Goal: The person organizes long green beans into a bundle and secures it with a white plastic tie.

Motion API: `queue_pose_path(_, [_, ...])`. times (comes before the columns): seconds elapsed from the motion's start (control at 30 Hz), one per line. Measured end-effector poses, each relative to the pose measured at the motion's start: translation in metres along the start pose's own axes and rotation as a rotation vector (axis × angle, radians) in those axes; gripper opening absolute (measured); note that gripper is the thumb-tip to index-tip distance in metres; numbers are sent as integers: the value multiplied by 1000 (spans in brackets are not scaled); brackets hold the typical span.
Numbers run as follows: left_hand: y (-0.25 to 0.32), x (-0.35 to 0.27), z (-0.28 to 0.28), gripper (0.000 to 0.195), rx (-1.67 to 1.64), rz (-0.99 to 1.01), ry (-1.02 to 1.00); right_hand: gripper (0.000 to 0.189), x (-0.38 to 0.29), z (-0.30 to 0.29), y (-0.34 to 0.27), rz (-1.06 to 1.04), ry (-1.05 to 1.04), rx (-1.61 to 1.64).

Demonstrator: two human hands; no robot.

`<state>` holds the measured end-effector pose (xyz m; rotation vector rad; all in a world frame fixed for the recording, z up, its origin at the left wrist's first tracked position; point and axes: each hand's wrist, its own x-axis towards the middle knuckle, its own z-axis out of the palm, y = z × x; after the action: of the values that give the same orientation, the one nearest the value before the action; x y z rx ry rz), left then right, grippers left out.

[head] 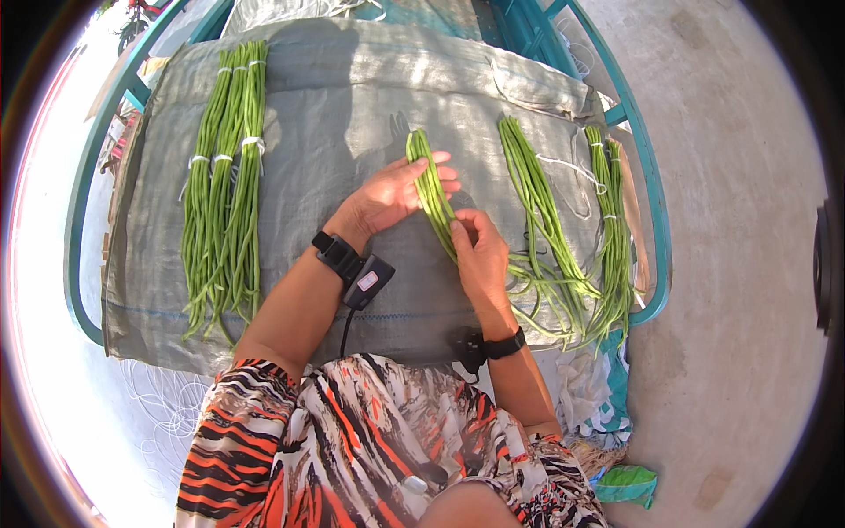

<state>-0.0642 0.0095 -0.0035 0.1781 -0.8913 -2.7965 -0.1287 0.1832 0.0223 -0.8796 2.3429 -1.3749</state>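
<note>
My left hand (395, 191) holds a small bunch of green yard-long beans (432, 188) near its upper end, thumb across the front and fingers spread behind. Lower on the same bunch, my right hand (480, 254) pinches the beans between thumb and fingertips. The beans' lower ends pass behind the right hand. Right of my hands lies a loose pile of long beans (544, 211), its lower ends fanned out. Tied long-bean bundles (610, 218) lie at the far right, partly under a white string (571, 165). Several bundles bound with white ties (228, 178) lie side by side at the left.
A grey woven sack sheet (310, 165) covers the work surface. Teal metal rails (643, 165) rise along both sides. Tangled white strapping (165, 402) lies on the ground at lower left. A green bag (627, 485) sits at lower right on the concrete floor (733, 264).
</note>
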Motion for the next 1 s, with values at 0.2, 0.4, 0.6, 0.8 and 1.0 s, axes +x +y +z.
queue_pose_path(0.2, [-3,0,-2,50,-35,11,18,15,-2,-2,-1,-9,-3,-22])
queue_pose_path(0.4, [-3,1,-1,46,-41,9,20,14,-2,0,2,-13,10,-16])
queue_pose_path(0.6, [-3,0,-1,42,-36,39,-14,10,-6,2,-1,58,54,206])
queue_pose_path(0.8, [-3,0,-2,40,-49,34,-15,11,-4,5,4,28,56,151])
queue_pose_path(1.0, [-5,4,-11,26,-117,16,-74,17,-6,7,0,65,54,44])
